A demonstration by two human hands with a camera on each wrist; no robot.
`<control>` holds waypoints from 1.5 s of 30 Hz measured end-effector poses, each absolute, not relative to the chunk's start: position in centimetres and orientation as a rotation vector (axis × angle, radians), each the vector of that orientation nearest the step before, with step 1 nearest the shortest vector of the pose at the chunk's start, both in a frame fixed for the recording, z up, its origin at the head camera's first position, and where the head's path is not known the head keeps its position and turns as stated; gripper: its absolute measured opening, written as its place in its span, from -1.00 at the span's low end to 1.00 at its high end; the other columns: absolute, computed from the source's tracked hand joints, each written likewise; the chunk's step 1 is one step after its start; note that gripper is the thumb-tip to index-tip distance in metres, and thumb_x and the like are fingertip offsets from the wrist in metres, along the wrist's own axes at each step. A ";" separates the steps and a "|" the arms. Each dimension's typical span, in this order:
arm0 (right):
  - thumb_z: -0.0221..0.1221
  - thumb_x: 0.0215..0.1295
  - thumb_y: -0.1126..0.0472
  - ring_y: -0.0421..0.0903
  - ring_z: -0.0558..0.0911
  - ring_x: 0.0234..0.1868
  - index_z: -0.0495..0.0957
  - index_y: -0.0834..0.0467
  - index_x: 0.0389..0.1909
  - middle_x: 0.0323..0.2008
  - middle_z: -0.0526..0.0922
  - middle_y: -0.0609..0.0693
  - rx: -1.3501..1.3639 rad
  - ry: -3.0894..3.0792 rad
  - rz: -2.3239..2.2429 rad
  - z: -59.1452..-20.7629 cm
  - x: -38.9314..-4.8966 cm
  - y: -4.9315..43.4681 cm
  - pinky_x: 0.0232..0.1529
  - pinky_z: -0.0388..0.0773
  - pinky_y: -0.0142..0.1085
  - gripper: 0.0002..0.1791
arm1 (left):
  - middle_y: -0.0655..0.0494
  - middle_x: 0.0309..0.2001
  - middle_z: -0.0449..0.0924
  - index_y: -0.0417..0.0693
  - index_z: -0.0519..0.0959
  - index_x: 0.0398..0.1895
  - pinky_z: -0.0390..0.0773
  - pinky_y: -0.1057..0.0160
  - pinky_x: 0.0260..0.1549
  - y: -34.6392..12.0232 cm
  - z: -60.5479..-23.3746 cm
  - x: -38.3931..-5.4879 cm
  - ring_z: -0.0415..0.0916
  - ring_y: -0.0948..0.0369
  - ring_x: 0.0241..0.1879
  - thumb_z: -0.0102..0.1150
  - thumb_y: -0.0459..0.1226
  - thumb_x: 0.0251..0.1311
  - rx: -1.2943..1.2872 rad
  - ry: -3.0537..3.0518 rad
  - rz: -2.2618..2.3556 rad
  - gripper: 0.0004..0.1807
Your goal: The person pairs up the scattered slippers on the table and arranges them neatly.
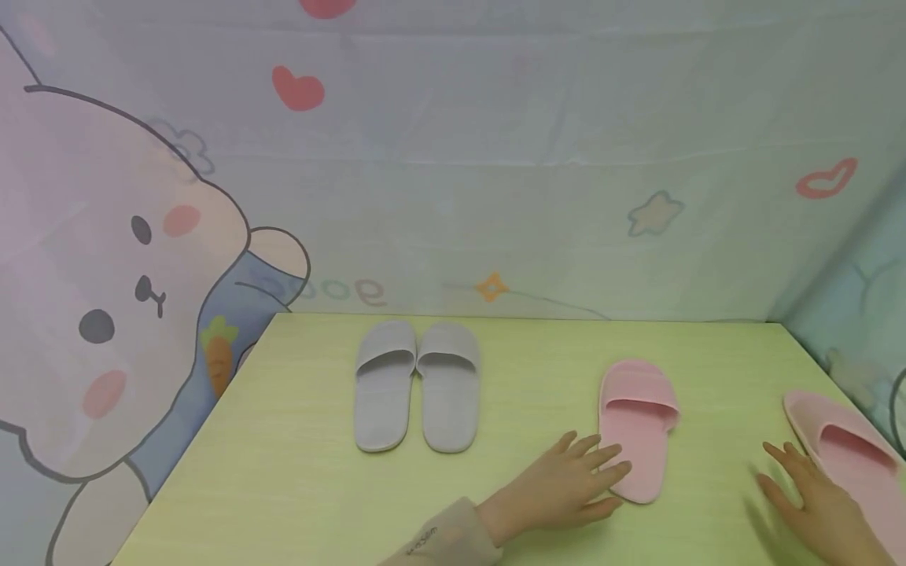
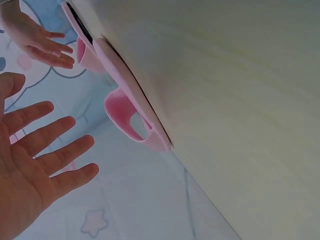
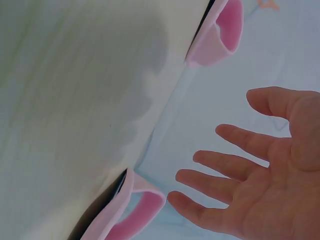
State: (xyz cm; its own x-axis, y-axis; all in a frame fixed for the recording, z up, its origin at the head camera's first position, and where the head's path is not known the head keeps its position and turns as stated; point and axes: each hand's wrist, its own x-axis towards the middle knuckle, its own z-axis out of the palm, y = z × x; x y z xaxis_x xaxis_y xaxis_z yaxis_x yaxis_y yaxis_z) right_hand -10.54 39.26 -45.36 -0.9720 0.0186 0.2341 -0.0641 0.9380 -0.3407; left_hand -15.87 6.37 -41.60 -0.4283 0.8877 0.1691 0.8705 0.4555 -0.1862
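Note:
My left hand (image 1: 566, 483) hovers by the left edge of a pink slipper (image 1: 637, 440) on the table, fingers spread and pointing right. In the left wrist view this hand (image 2: 40, 155) holds nothing, and air shows between it and the pink slipper (image 2: 130, 85). Another pink slipper (image 1: 849, 456) lies slanted at the table's right side. Just left of that one is my right hand (image 1: 821, 503), with fingers extended and nothing held. The right wrist view has its palm (image 3: 265, 175) near the slanted slipper's strap (image 3: 142, 217), with the other pink slipper (image 3: 210, 50) farther up.
A pair of grey slippers (image 1: 385, 401) stands side by side toward the back left of the yellow-green table (image 1: 538, 377). Behind the table hangs a printed cloth (image 1: 495, 118) with a cartoon bear. More cloth (image 1: 849, 291) borders the right side.

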 end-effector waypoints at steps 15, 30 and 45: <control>-0.12 0.34 0.14 0.56 0.06 0.13 0.17 0.50 0.11 0.10 0.06 0.65 -0.040 -2.801 0.516 -44.9 -10.6 42.7 -0.11 0.08 0.38 -0.48 | 0.28 0.28 0.23 0.26 0.18 0.27 0.27 0.15 0.20 8.8 -42.3 -15.8 0.18 0.18 0.28 -0.36 0.08 0.31 -1.542 -2.506 0.196 -0.51; -0.21 0.32 0.25 0.50 -0.11 0.24 0.16 0.54 0.06 0.03 0.09 0.70 -0.049 -2.633 0.631 -47.0 -10.4 45.4 0.27 -0.33 0.23 -0.56 | 0.31 0.30 0.18 0.29 0.17 0.27 0.24 0.18 0.23 10.2 -41.9 -15.5 0.17 0.20 0.28 -0.39 0.11 0.30 -1.616 -2.484 0.315 -0.51; -0.27 0.37 0.16 0.42 -0.29 0.30 0.05 0.50 0.12 0.02 0.05 0.70 0.024 -2.735 0.484 -47.6 -11.8 47.6 0.15 -0.31 0.35 -0.51 | 0.27 0.38 0.01 0.30 0.06 0.33 0.24 0.17 0.23 11.2 -42.3 -17.4 0.01 0.14 0.36 -0.48 0.12 0.31 -1.642 -2.400 0.530 -0.47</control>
State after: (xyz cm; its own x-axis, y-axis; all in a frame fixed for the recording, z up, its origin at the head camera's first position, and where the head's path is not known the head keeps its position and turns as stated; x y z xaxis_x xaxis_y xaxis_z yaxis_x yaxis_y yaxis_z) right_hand -11.82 47.62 -47.57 -0.9345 0.0452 0.3532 -0.0786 0.9412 -0.3284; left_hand -17.39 11.22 -42.27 -0.3709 0.9274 -0.0476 0.8612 0.3243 -0.3912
